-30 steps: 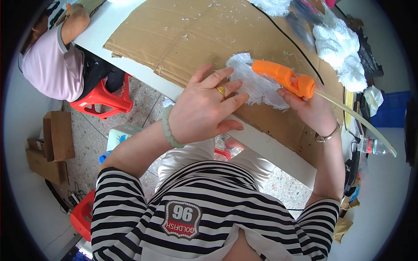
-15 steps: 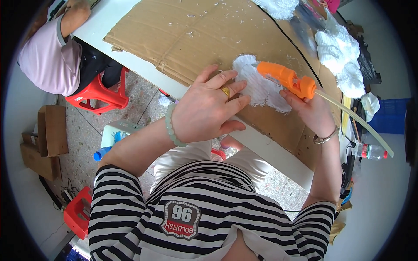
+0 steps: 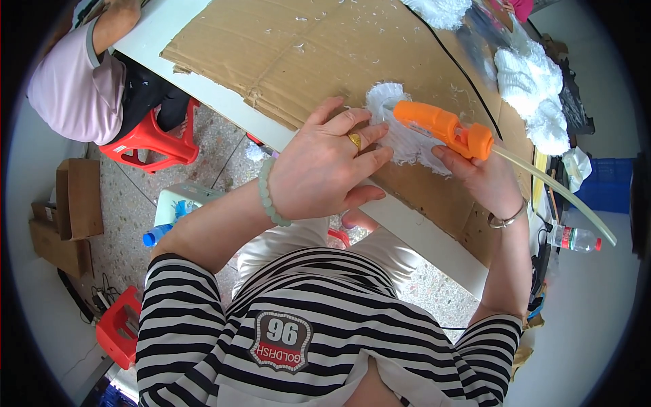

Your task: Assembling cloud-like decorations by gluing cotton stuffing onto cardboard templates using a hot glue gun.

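My right hand (image 3: 489,182) grips an orange hot glue gun (image 3: 428,122), its nozzle end pointing left over a piece of white ribbed fabric (image 3: 385,98). A long pale glue stick (image 3: 556,184) juts from the gun's rear, past my wrist. My left hand (image 3: 332,161) lies spread at the fabric's left edge, fingertips touching it, thumb apart. The fabric rests on a brown cardboard sheet (image 3: 305,71) near the table's front edge. The gun covers part of the fabric, and the nozzle's tip is hard to make out.
White fabric pieces (image 3: 532,98) are heaped at the right, beyond a black cord (image 3: 461,64). A plastic bottle (image 3: 575,239) lies at the right. Another person (image 3: 78,88) sits at the left on a red stool (image 3: 152,146). Cardboard boxes (image 3: 81,203) stand on the floor.
The glue gun has shifted slightly left and down over the fabric, together with my right hand. My left hand remains nearly in place.
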The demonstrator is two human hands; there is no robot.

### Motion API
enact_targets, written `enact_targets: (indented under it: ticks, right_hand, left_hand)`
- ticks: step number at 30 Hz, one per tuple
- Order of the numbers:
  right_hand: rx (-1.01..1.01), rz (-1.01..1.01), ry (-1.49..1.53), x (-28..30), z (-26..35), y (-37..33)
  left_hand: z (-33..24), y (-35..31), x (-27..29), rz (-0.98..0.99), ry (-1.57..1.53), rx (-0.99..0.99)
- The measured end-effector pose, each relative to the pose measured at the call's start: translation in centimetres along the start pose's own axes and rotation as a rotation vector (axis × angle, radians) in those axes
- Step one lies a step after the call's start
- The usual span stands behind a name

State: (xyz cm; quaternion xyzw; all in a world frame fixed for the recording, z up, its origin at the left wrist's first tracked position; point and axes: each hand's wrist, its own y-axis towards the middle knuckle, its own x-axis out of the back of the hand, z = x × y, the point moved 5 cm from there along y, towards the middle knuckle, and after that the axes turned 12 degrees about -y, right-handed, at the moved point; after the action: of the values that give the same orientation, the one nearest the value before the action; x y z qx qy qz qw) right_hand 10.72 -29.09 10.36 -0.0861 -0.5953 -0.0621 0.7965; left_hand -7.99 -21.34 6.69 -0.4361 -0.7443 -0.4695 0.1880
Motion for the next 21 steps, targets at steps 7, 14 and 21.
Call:
enact_targets:
  ticks: [7,14,21]
  right_hand:
    - [-0.055,-0.035,0.106,-0.5,-0.9,0.1]
    - [-0.213,0.09,0.159,-0.4,-1.0,0.2]
    - [-0.227,0.106,0.212,0.0,-0.6,0.4]
  left_hand:
    - [0.0,0.0,0.0,-0.012,-0.008,-0.008]
    - [0.1,-0.1,0.0,-0.029,-0.013,-0.014]
    - [0.2,-0.1,-0.1,-0.027,-0.018,-0.016]
